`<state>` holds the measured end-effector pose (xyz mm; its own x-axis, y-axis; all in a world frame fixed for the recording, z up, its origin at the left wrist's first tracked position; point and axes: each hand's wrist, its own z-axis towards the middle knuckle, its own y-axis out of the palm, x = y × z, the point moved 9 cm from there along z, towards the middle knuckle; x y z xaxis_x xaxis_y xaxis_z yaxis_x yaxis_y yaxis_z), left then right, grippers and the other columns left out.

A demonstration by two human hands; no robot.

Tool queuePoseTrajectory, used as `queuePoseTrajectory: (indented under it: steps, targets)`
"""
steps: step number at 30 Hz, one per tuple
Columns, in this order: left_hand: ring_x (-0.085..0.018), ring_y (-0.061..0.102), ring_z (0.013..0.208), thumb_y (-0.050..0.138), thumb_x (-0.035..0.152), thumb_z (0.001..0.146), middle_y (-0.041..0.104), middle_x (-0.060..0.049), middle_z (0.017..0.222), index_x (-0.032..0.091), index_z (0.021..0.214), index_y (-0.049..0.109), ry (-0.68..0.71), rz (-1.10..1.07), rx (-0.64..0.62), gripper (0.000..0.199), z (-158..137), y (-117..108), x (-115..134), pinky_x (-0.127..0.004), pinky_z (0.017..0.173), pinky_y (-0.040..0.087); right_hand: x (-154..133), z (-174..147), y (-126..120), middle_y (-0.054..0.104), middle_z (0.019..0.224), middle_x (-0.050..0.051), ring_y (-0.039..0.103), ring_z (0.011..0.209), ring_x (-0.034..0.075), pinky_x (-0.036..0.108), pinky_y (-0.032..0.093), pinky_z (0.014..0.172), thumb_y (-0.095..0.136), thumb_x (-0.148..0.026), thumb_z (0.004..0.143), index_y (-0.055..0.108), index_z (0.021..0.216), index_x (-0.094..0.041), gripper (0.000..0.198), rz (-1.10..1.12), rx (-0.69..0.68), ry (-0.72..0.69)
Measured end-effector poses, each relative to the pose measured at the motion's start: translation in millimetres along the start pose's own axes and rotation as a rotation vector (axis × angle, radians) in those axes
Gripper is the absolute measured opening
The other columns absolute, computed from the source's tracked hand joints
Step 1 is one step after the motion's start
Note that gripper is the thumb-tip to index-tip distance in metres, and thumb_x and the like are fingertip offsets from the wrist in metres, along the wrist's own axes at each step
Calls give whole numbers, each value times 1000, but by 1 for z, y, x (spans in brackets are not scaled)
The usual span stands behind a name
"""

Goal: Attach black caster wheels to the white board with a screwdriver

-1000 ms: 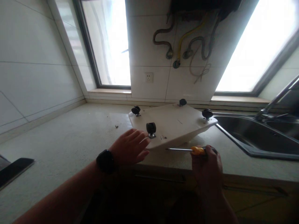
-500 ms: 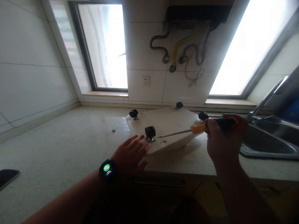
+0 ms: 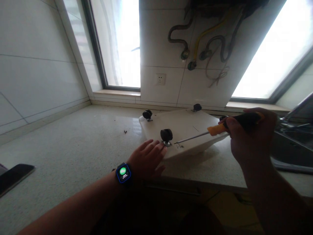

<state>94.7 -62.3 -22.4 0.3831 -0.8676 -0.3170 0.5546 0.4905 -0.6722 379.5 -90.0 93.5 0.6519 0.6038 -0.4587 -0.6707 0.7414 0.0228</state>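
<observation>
Clasping a yellow-and-black screwdriver (image 3: pixel 215 130) in the right hand (image 3: pixel 251 147), pointing it near the closest caster (image 3: pixel 166 134), and resting a loosely spread left hand (image 3: pixel 146 160) against the white base (image 3: pixel 181 127).

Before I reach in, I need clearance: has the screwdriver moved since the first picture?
Yes: against the wall socket, the screwdriver handle has moved up and rightward.

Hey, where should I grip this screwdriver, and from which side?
The screwdriver is probably best gripped by its thick dark handle, from the right, as the right hand does. The handle is the wide end, raised at the right, while the thin metal shaft slopes down leftward, its tip near the closest caster.
</observation>
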Motion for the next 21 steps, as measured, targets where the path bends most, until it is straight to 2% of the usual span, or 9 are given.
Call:
queuePoseTrajectory:
  steps: [4, 8, 13, 21]
  targets:
    - [-33, 64, 118, 53, 41, 97, 69, -19, 128, 7, 131, 58, -21, -5, 6, 48, -2, 2, -1, -50, 98, 54, 0, 1, 3, 60, 90, -3, 70, 63, 14, 30, 60, 63, 80, -18, 70, 51, 109, -23, 48, 39, -33, -64]
    - [-33, 63, 119, 53, 41, 97, 68, -18, 130, 8, 132, 58, -28, -2, 12, 48, -3, 5, -2, -50, 98, 52, 5, 3, 6, 61, 90, -2, 71, 62, 16, 32, 62, 61, 79, -17, 68, 49, 109, -24, 51, 97, -37, -41]
    - [-32, 63, 117, 54, 40, 97, 68, -17, 129, 9, 131, 59, -43, -3, 15, 46, -4, 4, -3, -50, 98, 52, 5, 7, 0, 57, 93, -1, 65, 63, 14, 31, 57, 55, 83, -24, 62, 55, 105, -25, 52, -33, 9, -69]
    - [-33, 62, 117, 55, 39, 96, 67, -19, 129, 10, 130, 58, -57, -23, 22, 45, -4, 4, -4, -51, 97, 52, -10, 10, 7, 54, 93, 2, 57, 63, 15, 33, 50, 52, 83, -21, 62, 55, 99, -27, 47, -36, -10, -90]
